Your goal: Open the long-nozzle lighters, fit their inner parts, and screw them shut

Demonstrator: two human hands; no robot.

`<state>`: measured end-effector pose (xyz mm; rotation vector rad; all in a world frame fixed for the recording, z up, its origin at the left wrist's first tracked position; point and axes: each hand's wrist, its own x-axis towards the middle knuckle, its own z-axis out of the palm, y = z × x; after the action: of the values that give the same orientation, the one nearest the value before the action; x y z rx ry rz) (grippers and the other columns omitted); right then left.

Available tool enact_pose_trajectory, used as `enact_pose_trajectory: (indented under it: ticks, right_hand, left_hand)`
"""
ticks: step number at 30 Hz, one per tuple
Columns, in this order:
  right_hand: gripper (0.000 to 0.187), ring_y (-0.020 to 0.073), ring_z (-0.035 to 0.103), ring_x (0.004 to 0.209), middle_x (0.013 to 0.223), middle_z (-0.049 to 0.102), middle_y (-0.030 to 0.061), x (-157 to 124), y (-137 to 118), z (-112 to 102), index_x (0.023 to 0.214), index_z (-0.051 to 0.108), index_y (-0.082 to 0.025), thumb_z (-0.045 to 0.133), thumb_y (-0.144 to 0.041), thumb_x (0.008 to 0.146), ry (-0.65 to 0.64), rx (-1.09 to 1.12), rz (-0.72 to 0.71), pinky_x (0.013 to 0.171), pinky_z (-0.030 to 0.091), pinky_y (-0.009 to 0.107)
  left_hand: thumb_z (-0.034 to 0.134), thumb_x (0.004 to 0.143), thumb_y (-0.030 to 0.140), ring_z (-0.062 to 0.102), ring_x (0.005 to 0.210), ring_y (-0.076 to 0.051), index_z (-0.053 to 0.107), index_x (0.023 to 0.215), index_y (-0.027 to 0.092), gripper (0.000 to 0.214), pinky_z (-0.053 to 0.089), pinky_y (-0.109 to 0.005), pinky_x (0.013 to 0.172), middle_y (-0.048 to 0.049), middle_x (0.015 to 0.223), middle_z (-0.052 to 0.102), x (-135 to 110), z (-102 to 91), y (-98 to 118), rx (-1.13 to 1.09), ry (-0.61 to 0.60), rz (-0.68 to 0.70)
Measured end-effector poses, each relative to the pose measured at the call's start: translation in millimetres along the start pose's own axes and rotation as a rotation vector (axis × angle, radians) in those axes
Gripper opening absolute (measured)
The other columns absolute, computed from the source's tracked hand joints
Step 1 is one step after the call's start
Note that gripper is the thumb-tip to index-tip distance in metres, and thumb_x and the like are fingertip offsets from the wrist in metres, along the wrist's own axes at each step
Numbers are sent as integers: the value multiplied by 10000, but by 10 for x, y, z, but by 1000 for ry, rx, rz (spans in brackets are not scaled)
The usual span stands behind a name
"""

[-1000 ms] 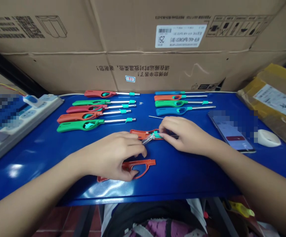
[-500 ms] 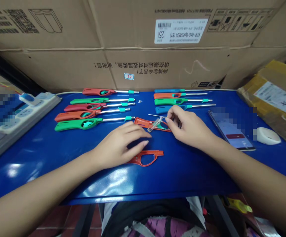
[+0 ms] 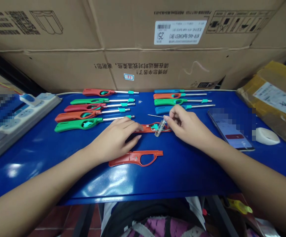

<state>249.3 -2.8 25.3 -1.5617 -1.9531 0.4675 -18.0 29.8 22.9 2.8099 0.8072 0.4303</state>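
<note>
My right hand [image 3: 186,126] is closed in a pinch at the top end of a small clear lighter fuel tank [image 3: 160,129]. The tank hangs tilted over an orange lighter casing half [image 3: 146,128] with green parts inside. A thin metal rod [image 3: 155,115] sticks out leftward from the same fingertips; whether it joins the tank I cannot tell. My left hand [image 3: 120,138] has its fingers over the left end of that casing half, thumb at its near side. Closer to me, the other orange casing half [image 3: 133,158] lies flat, its trigger loop at the right.
Several assembled lighters lie in rows, with a green one [image 3: 78,125] nearest at left and a blue one [image 3: 169,109] at right. A phone [image 3: 231,131], a white mouse [image 3: 267,136] and a taped box [image 3: 276,98] are at right. A power strip [image 3: 21,115] runs along the left.
My left hand has moved up and taken hold of the casing half, which has turned and shifted slightly toward me. The fuel tank has swung more upright and a little right.
</note>
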Motion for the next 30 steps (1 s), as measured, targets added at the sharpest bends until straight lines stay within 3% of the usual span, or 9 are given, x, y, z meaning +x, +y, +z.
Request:
enact_pose_trajectory:
  ticks: [3,6,11,17,20,23,27,30]
  right_hand:
    - [189,153,570,592,690,617,-14,6,20,28,881,444,-238,537,-370,979,-83,119,-7,583,410,285]
    - [105,136,583,659,786,637,-16,-15,17,44,985,488,-231,562,-301,960,-219,203,-87,616,439,261]
    - [211,110,510,601,710,551,-69,-72,-43,9,1129,529,-220,582,-208,925,-336,20,-195,579,363,242]
    - [32,130,558,656,705,607,-32,-56,-35,-31,917,659,-204,654,-236,913,-419,-139,-392,611,348,261]
    - [122,149,644,793,859,725,5,-58,-14,-11,896,692,-205,605,-241,974,-466,-41,-466,700,405,266]
    - [168,150,666,815,924,750,18,-77,-31,14,980,696,-212,553,-292,1018,-432,60,-410,716,429,267]
    - [144,112,578,617,717,651,-22,-90,-77,29,946,630,-201,558,-313,1001,-243,192,-249,591,412,239]
    - [151,109,544,577,697,604,-26,-75,-78,41,906,568,-206,543,-328,990,-120,293,-146,551,410,241]
  left_hand:
    - [552,986,217,613,935,-212,642,1113,184,159,483,-369,885,-46,989,685,-2,7,31,-71,3,0]
    - [573,982,242,597,962,-227,638,1181,180,218,495,-372,873,-68,1033,658,-9,34,40,-91,4,-16]
    - [567,1008,297,587,1093,-260,600,1319,180,334,499,-425,971,-109,1191,633,-19,82,24,-85,7,6]
    - [574,996,217,597,1086,-239,613,1311,147,325,521,-399,973,-115,1175,625,-24,131,-12,-132,50,30]
    - [579,994,205,599,1105,-227,618,1305,133,322,526,-378,983,-123,1192,610,-20,150,-19,-165,80,41]
    - [579,997,218,602,1093,-231,635,1287,135,306,531,-393,979,-120,1181,628,-9,147,-15,-167,78,33]
    - [590,997,261,610,1045,-232,693,1189,160,240,537,-401,951,-101,1129,660,0,112,-2,-185,43,5]
    - [609,988,275,608,1037,-234,711,1159,173,224,530,-399,942,-93,1109,672,-6,95,-3,-202,41,-19]
